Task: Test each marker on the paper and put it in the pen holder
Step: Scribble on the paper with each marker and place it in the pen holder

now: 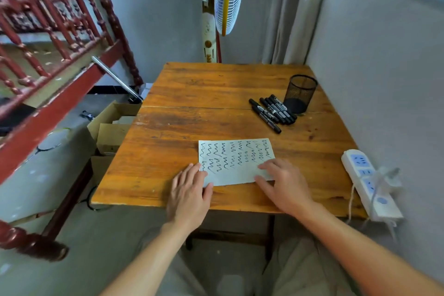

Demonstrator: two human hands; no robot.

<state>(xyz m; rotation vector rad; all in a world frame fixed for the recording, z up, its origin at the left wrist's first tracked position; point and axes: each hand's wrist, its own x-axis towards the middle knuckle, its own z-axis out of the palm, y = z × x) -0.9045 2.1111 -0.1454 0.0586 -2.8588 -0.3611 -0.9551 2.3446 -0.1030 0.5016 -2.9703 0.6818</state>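
Your hands: left (189, 193) and right (283, 184) flat, fingers straight, pressing paper (236, 162)
Markers (272, 112): lying beside holder (300, 94); untouched

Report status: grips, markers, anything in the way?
Left grip and right grip open, flat on the paper, near corners. Markers bunched on the table beside the pen holder, which looks empty. Nothing between paper and markers.
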